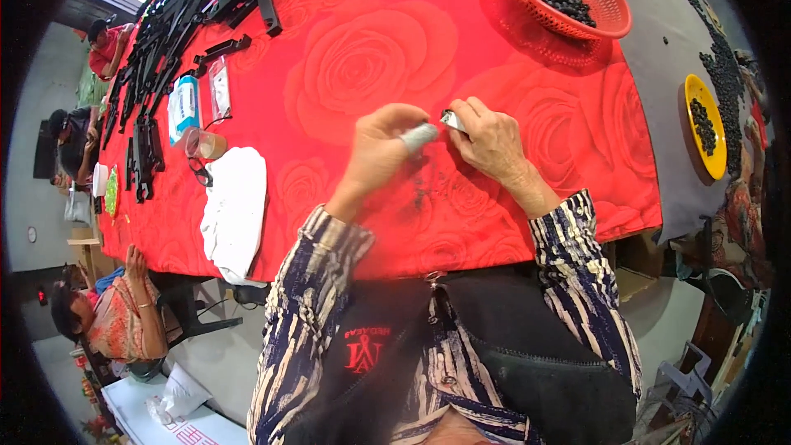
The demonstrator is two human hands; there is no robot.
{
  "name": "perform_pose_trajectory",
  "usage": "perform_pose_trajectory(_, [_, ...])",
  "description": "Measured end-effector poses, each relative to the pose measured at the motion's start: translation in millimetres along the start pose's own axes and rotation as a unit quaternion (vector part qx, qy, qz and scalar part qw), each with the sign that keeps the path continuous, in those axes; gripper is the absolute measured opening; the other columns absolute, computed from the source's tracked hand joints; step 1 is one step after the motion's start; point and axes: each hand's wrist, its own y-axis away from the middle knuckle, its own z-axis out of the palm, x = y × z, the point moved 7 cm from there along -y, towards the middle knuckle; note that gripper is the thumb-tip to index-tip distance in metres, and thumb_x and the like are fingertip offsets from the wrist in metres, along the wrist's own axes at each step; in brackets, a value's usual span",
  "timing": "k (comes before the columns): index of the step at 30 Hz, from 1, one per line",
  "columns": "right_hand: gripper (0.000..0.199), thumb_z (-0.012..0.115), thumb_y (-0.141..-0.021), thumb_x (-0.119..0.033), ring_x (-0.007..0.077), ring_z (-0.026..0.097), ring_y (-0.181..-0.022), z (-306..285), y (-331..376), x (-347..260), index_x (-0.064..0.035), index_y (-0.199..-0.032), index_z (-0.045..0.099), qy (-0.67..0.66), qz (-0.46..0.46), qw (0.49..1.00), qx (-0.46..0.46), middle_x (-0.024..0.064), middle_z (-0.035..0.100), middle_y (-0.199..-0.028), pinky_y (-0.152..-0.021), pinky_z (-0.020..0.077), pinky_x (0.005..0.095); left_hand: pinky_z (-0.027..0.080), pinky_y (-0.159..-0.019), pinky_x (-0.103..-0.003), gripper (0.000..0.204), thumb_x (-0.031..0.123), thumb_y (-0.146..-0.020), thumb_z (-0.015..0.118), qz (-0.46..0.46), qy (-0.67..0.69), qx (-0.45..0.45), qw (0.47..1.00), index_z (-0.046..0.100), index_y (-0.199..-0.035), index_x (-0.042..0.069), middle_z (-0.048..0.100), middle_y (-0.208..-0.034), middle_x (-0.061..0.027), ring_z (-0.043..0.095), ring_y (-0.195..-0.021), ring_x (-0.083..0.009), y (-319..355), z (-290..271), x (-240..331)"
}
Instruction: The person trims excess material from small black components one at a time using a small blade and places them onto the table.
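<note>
Over the red rose-patterned tablecloth [362,58], my two hands are close together with their fingertips nearly meeting. My left hand [381,152] is slightly blurred, its fingers curled in toward a thumb wrapped in a whitish covering [418,138]. Whatever may lie between those fingers is hidden. My right hand [492,144] is closed in a pinch, with a similar white covering [453,121] at its thumb. A tiny dark bit shows at that tip, too small to name. Faint dark specks [422,189] mark the cloth just below the hands.
A red basket [610,0] of small black pieces stands far right; a yellow dish [690,128] holds more. Long black parts [173,33] are heaped far left. Near them lie a wipes pack [184,107], a plastic cup [210,146] and a white cloth [235,206]. Other people sit left.
</note>
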Motion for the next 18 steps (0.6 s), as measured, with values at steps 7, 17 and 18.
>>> perform_pose_trajectory(7, [0.022, 0.064, -0.078, -0.015, 0.0303, 0.058, -0.063, 6, 3, -23, -0.0054, -0.095, 0.055, -0.031, -0.039, 0.998, -0.023, 0.0100, 0.052, -0.077, -0.052, 0.0473, 0.0398, 0.050, -0.053, -0.024, 0.016, 0.006, -0.082, 0.066, -0.094, 0.189, 0.006, 0.977, 0.062, -0.098, 0.004, 0.066, -0.086, -0.0076, 0.064, -0.070, -0.0149, 20, -46, -23])
perform_pose_trajectory(17, [0.033, 0.069, -0.070, 0.003, 0.0195, 0.054, -0.062, -23, -6, -49, -0.0015, -0.101, 0.060, -0.271, -0.057, 0.961, 0.018, 0.0109, 0.054, -0.080, -0.054, 0.0442, 0.0305, 0.054, -0.064, -0.029, 0.012, 0.005, -0.086, 0.058, -0.132, 0.443, -0.112, 0.880, 0.060, -0.097, 0.002, 0.063, -0.092, -0.0105, 0.063, -0.076, -0.0182, 31, -22, -34])
perform_pose_trajectory(18, [0.034, 0.069, -0.069, 0.003, 0.0195, 0.055, -0.065, -22, -9, -57, -0.0016, -0.102, 0.061, -0.311, -0.066, 0.948, -0.017, 0.0108, 0.055, -0.082, -0.055, 0.0448, 0.0299, 0.054, -0.064, -0.029, 0.012, 0.005, -0.085, 0.059, -0.117, 0.416, -0.114, 0.895, 0.059, -0.097, 0.001, 0.064, -0.091, -0.0108, 0.063, -0.076, -0.0180, 30, -23, -34])
